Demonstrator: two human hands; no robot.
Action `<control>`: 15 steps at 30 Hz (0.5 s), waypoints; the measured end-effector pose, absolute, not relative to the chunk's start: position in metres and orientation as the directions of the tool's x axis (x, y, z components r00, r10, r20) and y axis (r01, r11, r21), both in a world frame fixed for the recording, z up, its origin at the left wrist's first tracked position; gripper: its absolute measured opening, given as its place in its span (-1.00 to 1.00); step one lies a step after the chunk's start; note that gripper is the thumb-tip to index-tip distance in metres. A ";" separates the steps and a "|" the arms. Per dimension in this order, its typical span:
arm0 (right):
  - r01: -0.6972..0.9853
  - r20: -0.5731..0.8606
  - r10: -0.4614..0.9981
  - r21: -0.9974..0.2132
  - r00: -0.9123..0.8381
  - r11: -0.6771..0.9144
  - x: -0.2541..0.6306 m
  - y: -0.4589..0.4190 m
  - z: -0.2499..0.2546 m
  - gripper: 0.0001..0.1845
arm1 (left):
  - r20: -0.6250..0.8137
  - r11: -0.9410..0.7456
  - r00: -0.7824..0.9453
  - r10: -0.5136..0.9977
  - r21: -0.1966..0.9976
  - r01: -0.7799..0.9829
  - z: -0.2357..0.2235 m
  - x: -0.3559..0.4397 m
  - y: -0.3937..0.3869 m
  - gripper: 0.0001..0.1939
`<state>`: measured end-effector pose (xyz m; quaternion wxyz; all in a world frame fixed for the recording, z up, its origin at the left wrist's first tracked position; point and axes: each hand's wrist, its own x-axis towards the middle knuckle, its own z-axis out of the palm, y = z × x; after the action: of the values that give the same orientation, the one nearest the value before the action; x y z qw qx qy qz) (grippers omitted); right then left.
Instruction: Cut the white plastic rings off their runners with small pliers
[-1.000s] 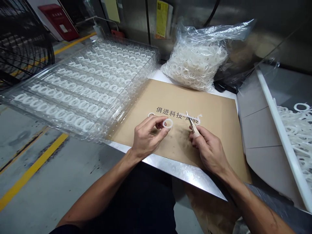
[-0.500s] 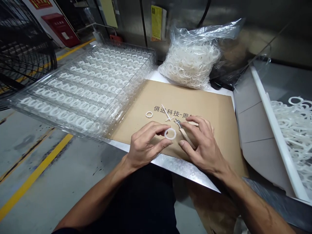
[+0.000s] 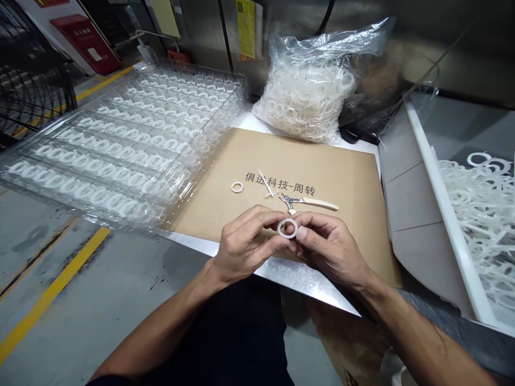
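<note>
A white plastic ring (image 3: 287, 228) is pinched between my left hand (image 3: 247, 244) and my right hand (image 3: 330, 249), with fingertips of both hands on its rim. Just beyond my hands, small snips with cream handles (image 3: 309, 203) lie on a brown cardboard sheet (image 3: 333, 177). To their left are a thin white trimmed strip (image 3: 267, 185) and a smaller white ring (image 3: 237, 186). Neither hand touches these three things.
Stacked transparent trays (image 3: 120, 142) holding rows of white rings stand to the left. A plastic bag of white rings (image 3: 303, 96) sits behind the cardboard. A white-rimmed bin (image 3: 454, 230) of tangled white pieces lies to the right. The steel table edge (image 3: 298, 273) runs below my hands.
My right hand has let go of the snips, which now lie on the cardboard, and has joined my left hand on the ring. The ring has moved to the middle between my hands.
</note>
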<state>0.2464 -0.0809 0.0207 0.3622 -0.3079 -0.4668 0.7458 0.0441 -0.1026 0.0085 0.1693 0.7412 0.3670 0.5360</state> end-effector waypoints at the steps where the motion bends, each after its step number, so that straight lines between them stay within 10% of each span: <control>1: -0.262 -0.128 0.819 -0.910 -0.560 -0.322 0.246 -0.081 0.021 -0.82 | 0.669 -0.671 0.152 0.728 0.650 0.357 0.008 0.045 -0.103 -0.63; 15: -0.274 -0.116 0.819 -0.908 -0.562 -0.317 0.240 -0.080 0.012 -0.78 | 0.600 -0.581 0.057 0.798 0.742 0.335 0.004 0.046 -0.102 -0.75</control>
<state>0.2403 -0.0799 0.0116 0.3618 -0.2965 -0.4591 0.7552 0.0456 -0.1019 0.0041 0.2094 0.6962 0.4068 0.5531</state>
